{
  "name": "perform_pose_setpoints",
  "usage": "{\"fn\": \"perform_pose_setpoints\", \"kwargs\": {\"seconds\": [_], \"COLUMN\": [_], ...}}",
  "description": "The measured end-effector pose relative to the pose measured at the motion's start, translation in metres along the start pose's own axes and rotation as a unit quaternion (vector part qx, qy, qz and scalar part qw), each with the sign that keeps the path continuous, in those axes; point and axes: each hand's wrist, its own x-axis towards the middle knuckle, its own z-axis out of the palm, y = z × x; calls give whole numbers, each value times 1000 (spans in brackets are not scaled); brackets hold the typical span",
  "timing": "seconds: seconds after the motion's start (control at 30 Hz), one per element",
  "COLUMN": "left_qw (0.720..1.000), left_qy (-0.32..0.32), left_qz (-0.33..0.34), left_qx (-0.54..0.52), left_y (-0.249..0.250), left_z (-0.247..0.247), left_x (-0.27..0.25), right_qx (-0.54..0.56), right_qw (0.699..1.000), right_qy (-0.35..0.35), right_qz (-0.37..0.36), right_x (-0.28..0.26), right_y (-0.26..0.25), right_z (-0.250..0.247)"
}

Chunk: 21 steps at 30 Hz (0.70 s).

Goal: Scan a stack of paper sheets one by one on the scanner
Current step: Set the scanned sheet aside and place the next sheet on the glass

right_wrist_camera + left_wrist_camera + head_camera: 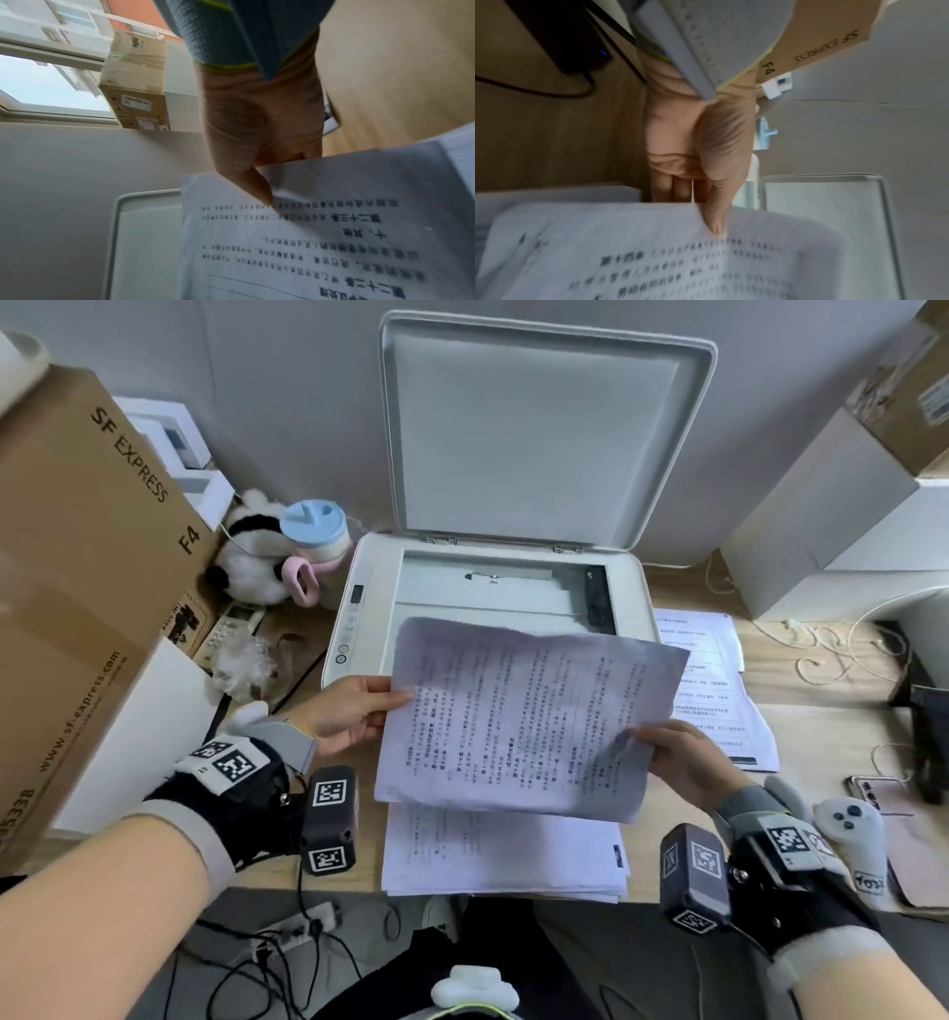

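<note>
A printed paper sheet hangs in the air in front of the white scanner, printed side up, over the front of the bare glass. The scanner lid stands raised against the wall. My left hand pinches the sheet's left edge, thumb on top. My right hand pinches its lower right corner. A stack of sheets lies on the desk under the held sheet. More printed sheets lie to the right of the scanner.
A large brown SF Express box stands at the left. A plush toy with a blue-lidded cup sits beside the scanner. White boxes and cables fill the right. A power strip lies on the floor.
</note>
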Motion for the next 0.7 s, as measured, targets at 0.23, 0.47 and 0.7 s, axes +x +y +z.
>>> {"fn": "perform_pose_setpoints", "kwargs": {"seconds": [0.23,0.47,0.7], "left_qw": [979,970,928], "left_qy": [194,233,310], "left_qz": [66,29,36], "left_qx": [3,64,205], "left_y": [51,79,89], "left_z": [7,12,5], "left_x": [29,55,80], "right_qx": [-34,-122,-218], "right_qw": [995,977,953], "right_qy": [74,173,208], "right_qz": [-63,-38,-40], "right_x": [29,81,105], "right_y": [-59,-62,-78], "right_z": [4,10,10]}}
